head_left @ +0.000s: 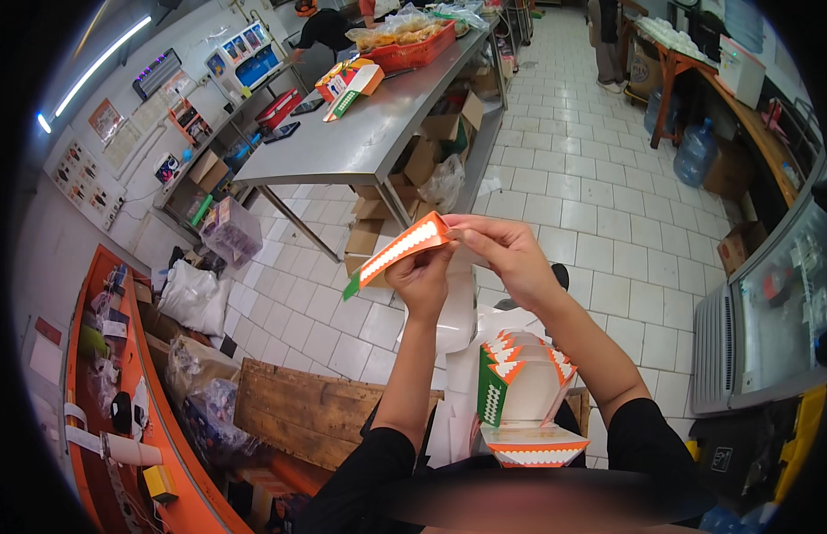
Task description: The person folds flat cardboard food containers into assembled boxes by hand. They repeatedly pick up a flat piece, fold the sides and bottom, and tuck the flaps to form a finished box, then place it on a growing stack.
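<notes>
Here we hold a flat orange-and-white carton blank in front of the steel table. Our left hand pinches its lower edge, fingers closed on it; our right hand clamps its right end. Below the blank, a stack of folded cartons rests near our lap.

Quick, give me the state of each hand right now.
Left hand: closed on the flat orange and white carton, gripping from below.
Right hand: pinching the carton's right end.
</notes>
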The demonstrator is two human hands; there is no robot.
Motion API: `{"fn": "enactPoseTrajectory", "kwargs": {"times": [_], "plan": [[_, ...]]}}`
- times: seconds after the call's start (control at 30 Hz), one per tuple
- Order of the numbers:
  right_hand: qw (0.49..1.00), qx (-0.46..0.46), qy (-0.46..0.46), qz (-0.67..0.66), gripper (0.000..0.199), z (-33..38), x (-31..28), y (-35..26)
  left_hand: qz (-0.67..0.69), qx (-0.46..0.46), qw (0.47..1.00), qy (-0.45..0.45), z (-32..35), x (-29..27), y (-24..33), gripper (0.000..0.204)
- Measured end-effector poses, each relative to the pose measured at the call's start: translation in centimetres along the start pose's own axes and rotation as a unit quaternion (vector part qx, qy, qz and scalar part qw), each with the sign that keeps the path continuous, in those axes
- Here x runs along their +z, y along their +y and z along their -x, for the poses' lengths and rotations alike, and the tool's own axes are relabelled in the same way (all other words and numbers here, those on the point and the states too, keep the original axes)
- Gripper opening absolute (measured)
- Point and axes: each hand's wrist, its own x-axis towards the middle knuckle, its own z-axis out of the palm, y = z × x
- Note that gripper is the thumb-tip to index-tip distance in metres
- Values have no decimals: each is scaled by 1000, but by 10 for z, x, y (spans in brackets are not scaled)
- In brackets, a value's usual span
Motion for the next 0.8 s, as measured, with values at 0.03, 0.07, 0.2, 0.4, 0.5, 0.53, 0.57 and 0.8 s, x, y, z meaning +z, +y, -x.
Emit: {"fn": "enactPoseTrajectory", "kwargs": {"times": [0.03, 0.07, 0.2, 0.4, 0.5, 0.53, 0.57, 0.8], "plan": [[1000, -19, -7, 24, 30, -1, 2, 1, -1, -11, 1000, 6, 0, 0, 1, 20], [1000, -14, -7, 9, 27, -2, 3, 1, 15, 6, 1000, 4, 0, 0, 2, 20], [999, -1, -24, -39, 16, -7, 4, 2, 66, 1, 998, -17, 1, 2, 6, 22], [999, -28, 25, -8, 18, -12, -1, 6, 111, -72, 990, -50, 3, 15, 17, 38], [982, -115, 53, 139, 22, -13, -4, 11, 64, -121, 988, -72, 5, 20, 31, 33], [963, -152, 58, 214, 23, -13, -5, 14, 43, -128, 987, -83, 7, 22, 34, 32], [932, -206, 68, 288, 25, -12, -7, 16, 15, -138, 986, -89, 8, 25, 37, 31], [868, -260, -32, 421, 62, -2, -22, 24, -29, -186, 981, -35, 2, 26, 27, 21]]}}
